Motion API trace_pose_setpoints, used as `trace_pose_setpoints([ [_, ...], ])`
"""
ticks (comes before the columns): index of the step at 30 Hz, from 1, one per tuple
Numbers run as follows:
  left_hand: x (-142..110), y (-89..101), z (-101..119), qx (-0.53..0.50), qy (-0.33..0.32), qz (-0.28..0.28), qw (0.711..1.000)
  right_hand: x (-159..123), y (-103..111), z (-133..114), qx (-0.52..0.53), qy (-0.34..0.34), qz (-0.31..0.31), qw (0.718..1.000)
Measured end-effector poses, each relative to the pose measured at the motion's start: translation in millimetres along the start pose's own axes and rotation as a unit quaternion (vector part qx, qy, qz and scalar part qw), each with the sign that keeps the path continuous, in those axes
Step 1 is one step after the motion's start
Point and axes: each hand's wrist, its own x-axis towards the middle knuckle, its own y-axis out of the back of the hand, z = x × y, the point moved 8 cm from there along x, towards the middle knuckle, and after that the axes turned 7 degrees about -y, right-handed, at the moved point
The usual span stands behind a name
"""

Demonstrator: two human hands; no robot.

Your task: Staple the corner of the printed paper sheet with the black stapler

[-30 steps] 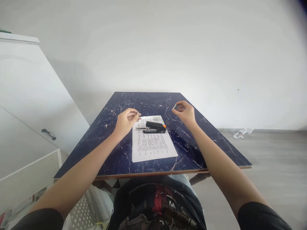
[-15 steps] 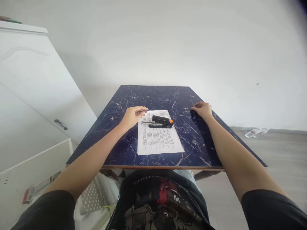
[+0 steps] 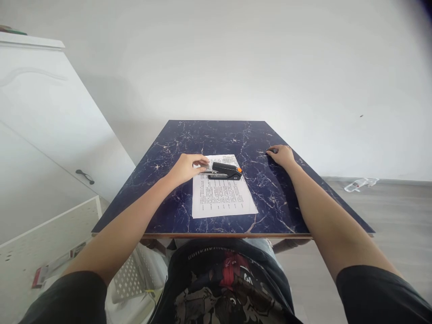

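Note:
A black stapler [image 3: 225, 171] with an orange tip lies on a printed sheet of paper [image 3: 221, 198], its metal rail pointing left. My left hand [image 3: 191, 167] is at that rail's end, thumb and fingers closed around a small grey strip of staples, partly hidden by the fingers. To the right, my right hand [image 3: 282, 155] rests low on the dark blue marbled table [image 3: 216, 137], fingertips pinched together against its surface. What lies between those fingertips is hidden.
A white cabinet [image 3: 37, 99] with a black handle stands to the left. Below it is a pale perforated panel [image 3: 50, 225]. A clear plastic wrapper [image 3: 359, 184] lies on the floor to the right, by the wall.
My right hand, which held a short silvery strip in the air, has moved right and down to the tabletop. My left hand has come to the stapler's rail. The view has shifted.

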Motion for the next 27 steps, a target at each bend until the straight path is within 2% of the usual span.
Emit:
trace_pose_setpoints([
  [6, 0, -11.7, -3, 0.006, 0.030, -0.045, 0.998, -7, -1, -4, -0.010, 0.010, 0.005, 1.000],
  [12, 0, -15.7, -4, 0.012, 0.044, -0.066, 0.997, -14, 1, -7, -0.010, 0.029, -0.003, 1.000],
  [19, -1, -17.1, -8, 0.028, 0.041, -0.089, 0.995, -21, 10, -20, 0.000, 0.057, 0.017, 0.998],
  [21, -3, -13.4, -13, 0.039, 0.041, -0.114, 0.992, -26, 24, -33, 0.019, 0.075, 0.050, 0.996],
  [24, -6, -2.6, -22, 0.031, 0.050, -0.151, 0.987, -44, 52, -69, 0.107, 0.117, 0.083, 0.984],
  [25, -7, 0.8, -26, 0.028, 0.054, -0.162, 0.985, -53, 58, -85, 0.148, 0.133, 0.061, 0.978],
  [27, -8, 4.3, -31, 0.026, 0.058, -0.184, 0.981, -77, 57, -127, 0.221, 0.177, -0.053, 0.958],
])
